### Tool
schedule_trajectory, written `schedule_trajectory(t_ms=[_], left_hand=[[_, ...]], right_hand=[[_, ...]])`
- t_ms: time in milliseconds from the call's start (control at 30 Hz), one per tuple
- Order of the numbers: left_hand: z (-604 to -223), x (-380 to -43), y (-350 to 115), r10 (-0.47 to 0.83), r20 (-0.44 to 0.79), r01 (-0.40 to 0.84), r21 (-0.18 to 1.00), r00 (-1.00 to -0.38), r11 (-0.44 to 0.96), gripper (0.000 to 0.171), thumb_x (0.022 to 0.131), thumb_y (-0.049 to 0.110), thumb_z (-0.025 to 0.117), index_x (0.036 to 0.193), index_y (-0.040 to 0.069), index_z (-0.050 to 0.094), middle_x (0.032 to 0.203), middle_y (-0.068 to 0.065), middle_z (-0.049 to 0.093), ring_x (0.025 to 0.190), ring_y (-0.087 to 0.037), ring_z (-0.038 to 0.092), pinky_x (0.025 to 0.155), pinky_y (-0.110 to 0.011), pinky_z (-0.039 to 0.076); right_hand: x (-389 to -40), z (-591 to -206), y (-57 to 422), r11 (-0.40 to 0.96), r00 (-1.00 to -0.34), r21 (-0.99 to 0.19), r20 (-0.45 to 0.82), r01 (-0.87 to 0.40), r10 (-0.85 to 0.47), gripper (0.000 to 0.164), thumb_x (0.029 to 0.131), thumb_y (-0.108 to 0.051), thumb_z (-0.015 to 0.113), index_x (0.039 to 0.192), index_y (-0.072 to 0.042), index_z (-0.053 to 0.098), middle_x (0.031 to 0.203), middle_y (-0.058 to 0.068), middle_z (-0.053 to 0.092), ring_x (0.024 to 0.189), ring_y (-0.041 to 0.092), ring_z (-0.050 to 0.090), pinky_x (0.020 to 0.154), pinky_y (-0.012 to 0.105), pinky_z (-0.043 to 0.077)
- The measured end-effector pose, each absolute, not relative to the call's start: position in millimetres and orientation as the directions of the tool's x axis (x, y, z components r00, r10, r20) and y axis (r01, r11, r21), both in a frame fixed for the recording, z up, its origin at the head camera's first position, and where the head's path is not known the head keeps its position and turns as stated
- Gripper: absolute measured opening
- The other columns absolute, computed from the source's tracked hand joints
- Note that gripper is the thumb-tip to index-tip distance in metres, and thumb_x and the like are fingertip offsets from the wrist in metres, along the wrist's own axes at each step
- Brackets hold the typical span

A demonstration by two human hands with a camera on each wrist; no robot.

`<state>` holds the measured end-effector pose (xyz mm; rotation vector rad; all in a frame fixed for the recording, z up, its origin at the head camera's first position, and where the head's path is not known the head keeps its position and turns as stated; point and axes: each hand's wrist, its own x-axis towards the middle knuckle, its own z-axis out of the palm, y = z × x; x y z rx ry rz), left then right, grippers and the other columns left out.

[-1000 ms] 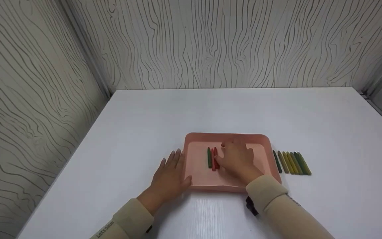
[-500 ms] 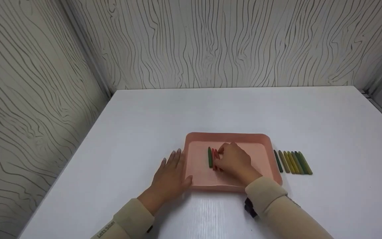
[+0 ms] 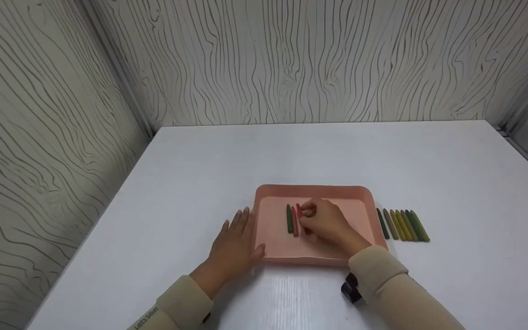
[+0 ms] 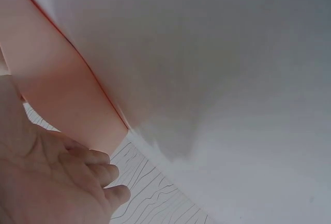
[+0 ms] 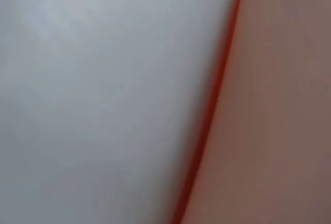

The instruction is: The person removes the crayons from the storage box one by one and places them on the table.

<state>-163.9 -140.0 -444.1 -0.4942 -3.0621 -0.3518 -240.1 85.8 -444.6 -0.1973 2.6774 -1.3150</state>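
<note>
A shallow pink tray stands on the white table, with a green crayon and a red crayon side by side inside. To their right, a second red crayon is partly covered by my right hand, whose curled thumb and fingers pinch it over the tray floor. My left hand rests with straight fingers along the tray's left side. In the left wrist view, that hand is next to the tray's outer wall. The right wrist view shows the tray wall but no hand.
Right of the tray, a row of several green, olive and yellow crayons lies on the table. Wood-patterned panels stand at the back and sides. A small black device is at the right cuff.
My right hand's fingers have closed in at the second red crayon, and the hand has then drawn slightly right. The left hand stays in place on the tray side.
</note>
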Motion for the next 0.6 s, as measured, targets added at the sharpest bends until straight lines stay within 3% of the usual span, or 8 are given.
schedule_trajectory(t_ms=[167,367,600], left_hand=[[-446,-165,-140,0.311,0.063,0.317,0.223,-0.948,0.922,0.072,0.094,0.038,0.048,0.147,-0.004,0.026,0.153,-0.02,0.025,0.141,-0.034,0.021,0.11,-0.051,0.02],[-449,-166,-141,0.309,0.06,0.315,0.218,-0.949,0.924,0.072,0.094,0.04,0.047,0.148,-0.004,0.025,0.153,-0.02,0.024,0.141,-0.034,0.02,0.111,-0.051,0.019],[-450,-167,-140,0.299,0.044,0.302,0.209,-0.953,0.93,0.073,0.094,0.04,0.046,0.148,-0.003,0.024,0.153,-0.019,0.023,0.141,-0.033,0.019,0.111,-0.05,0.019]], right_hand=[[-239,-441,98,0.546,-0.983,-0.837,-0.062,-0.042,-0.17,0.033,0.083,-0.009,0.065,0.115,-0.003,0.062,0.095,0.004,0.063,0.073,0.014,0.062,0.067,0.029,0.049],[-239,-432,119,0.522,-0.981,-0.847,-0.005,-0.1,-0.195,0.035,0.085,-0.007,0.061,0.12,-0.002,0.06,0.099,0.008,0.062,0.07,0.017,0.063,0.065,0.03,0.049],[-240,-417,152,0.565,-0.979,-0.805,0.09,-0.179,-0.182,0.038,0.086,-0.012,0.063,0.121,0.001,0.059,0.104,0.014,0.064,0.079,0.021,0.065,0.068,0.034,0.051]])
